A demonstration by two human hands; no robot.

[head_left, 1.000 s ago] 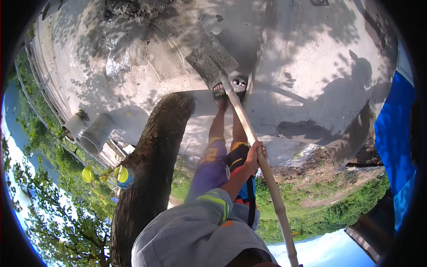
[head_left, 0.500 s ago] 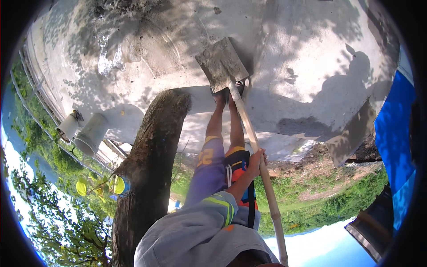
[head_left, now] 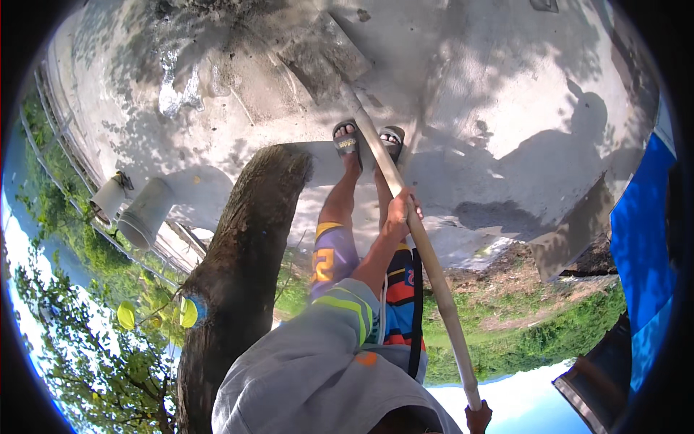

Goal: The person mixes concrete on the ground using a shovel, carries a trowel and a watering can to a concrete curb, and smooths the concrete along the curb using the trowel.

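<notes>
A flat-bladed shovel with a long pale wooden handle (head_left: 439, 293) stretches away from me across the concrete. Its grey, cement-smeared blade (head_left: 336, 61) is down at the edge of a dark wet patch. My left hand (head_left: 402, 208) is closed round the middle of the handle. At the handle's near end, low in the picture, my right hand (head_left: 478, 418) is wrapped over the butt, and most of the right arm is hidden. Both my feet, in dark slides (head_left: 346, 139), stand just behind the blade, beside the handle.
A thick tree trunk (head_left: 246, 239) rises close on my left. Beyond it, two pale buckets (head_left: 147, 213) lie tipped by a railing (head_left: 61, 177). Dark wet mix (head_left: 210, 29) and a puddle (head_left: 177, 90) lie ahead. Blue tarpaulin (head_left: 643, 210) hangs at the right.
The shovel blade has moved forward and left, from over my feet to the wet patch. My left hand has moved forward with the handle, and my right hand has come into view.
</notes>
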